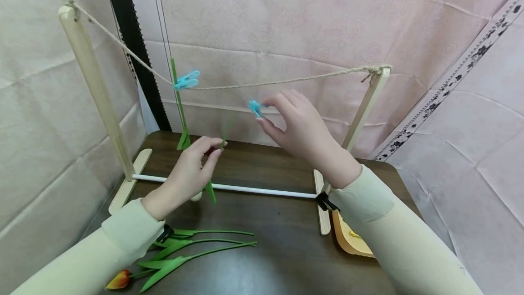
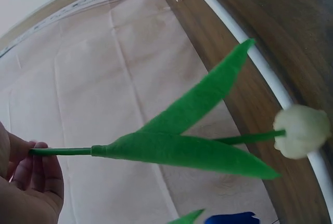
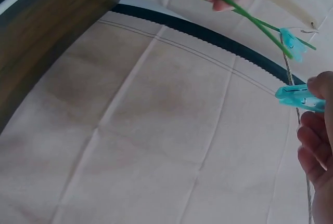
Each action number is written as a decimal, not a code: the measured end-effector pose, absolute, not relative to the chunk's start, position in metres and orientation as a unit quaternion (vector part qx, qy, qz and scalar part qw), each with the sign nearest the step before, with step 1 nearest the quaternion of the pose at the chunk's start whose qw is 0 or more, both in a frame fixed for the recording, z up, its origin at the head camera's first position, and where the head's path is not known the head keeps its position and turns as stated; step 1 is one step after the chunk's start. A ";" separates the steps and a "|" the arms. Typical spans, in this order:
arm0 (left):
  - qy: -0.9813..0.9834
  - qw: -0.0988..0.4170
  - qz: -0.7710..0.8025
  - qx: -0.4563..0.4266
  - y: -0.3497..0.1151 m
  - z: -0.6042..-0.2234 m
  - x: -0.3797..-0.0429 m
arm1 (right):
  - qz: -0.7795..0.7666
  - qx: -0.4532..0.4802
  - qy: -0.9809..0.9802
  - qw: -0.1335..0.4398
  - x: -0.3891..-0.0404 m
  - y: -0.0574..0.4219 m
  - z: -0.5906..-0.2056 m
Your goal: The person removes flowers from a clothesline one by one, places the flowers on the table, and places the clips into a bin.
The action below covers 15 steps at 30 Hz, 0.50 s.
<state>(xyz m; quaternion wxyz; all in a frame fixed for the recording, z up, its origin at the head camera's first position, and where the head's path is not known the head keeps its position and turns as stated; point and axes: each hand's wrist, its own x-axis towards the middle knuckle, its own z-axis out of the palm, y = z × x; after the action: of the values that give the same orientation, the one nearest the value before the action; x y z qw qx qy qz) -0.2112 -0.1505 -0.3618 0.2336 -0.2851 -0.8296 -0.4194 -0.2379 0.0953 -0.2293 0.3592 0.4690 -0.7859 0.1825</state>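
My left hand [image 1: 188, 172] pinches the green stem of an artificial white tulip [image 2: 302, 131], whose bloom hangs downward with two leaves [image 2: 182, 148] above it. In the head view the bloom is mostly hidden behind that hand. Between thumb and fingers my right hand [image 1: 300, 126] holds a light blue clothespin [image 1: 255, 107], just below the rope [image 1: 262, 85]. Another blue clothespin [image 1: 187, 80] clips a green stem [image 1: 180, 108] to the rope on the left. A blue bloom [image 2: 231, 218] shows at the bottom of the left wrist view.
Two wooden posts [image 1: 92, 81] carry the rope, with a white rod [image 1: 254, 189] joining their feet. Several tulips lie at the table's front left, one with an orange-red bloom [image 1: 118, 280]. Behind the right sleeve is a yellowish tray [image 1: 348, 242]. Pale cloth [image 1: 286, 22] hangs around.
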 end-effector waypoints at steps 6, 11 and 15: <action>-0.848 0.203 -0.359 -0.333 -0.142 -0.363 -0.204 | 0.187 0.444 -0.819 0.312 -0.230 0.122 -0.245; -0.851 0.195 -0.288 -0.393 -0.133 -0.366 -0.195 | 0.171 0.410 -0.850 0.283 -0.228 0.147 -0.263; -0.850 0.178 -0.239 -0.435 -0.128 -0.368 -0.188 | 0.159 0.403 -0.864 0.256 -0.226 0.170 -0.281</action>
<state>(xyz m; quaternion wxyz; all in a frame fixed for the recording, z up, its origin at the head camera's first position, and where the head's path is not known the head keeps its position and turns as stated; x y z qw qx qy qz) -0.1876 -0.1277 -0.3684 0.1775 -0.4345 -0.8500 -0.2391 -0.2257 0.1700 -0.2806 0.2559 0.4035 -0.8639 0.1595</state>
